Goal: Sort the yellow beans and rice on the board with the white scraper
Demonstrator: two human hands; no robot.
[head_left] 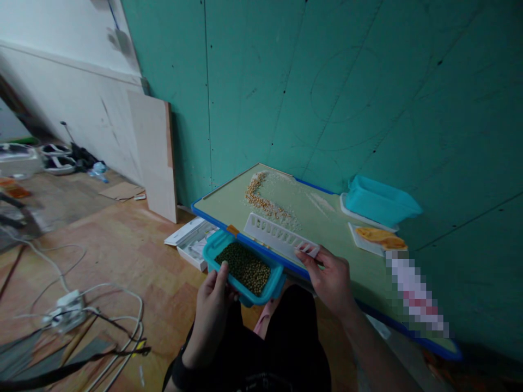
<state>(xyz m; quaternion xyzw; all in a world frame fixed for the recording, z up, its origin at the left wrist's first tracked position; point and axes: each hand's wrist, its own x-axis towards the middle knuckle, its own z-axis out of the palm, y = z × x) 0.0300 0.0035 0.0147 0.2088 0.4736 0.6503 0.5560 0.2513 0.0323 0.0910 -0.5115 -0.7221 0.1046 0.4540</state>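
My left hand grips the near rim of a turquoise plastic container, thumb over the edge. Green beans, darker on one side and paler on the other, lie inside it. The container is at the table's front edge, above my lap. My right hand pinches the right end of a long white slotted plastic strip, which lies along the front of the tabletop. Beyond the strip, yellow-orange grains and white grains are spread in a curved band.
On the table at the right are another turquoise container and an orange cloth on a white tray. A green wall borders the table's far side. Cables and a power strip lie on the floor at left.
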